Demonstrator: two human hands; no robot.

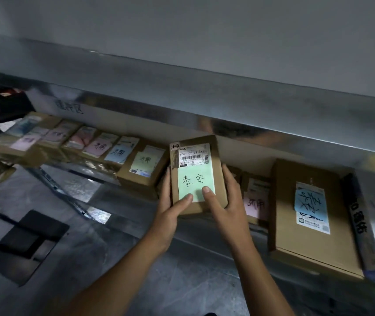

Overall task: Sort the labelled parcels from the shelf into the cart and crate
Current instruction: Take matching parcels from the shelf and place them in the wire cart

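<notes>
Head view: a small parcel (196, 172) (green handwritten note (195, 182) on top) is held up just before the shelf (250, 115), in front of its row of boxes (140, 165). Left grip (172, 208) curls round its left edge, thumb on the note; right grip (229, 201) clasps the right edge likewise

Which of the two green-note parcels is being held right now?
The small parcel at centre, gripped by the left hand and right hand, thumbs on its note; the other green-note parcel lies untouched to its left.
</notes>
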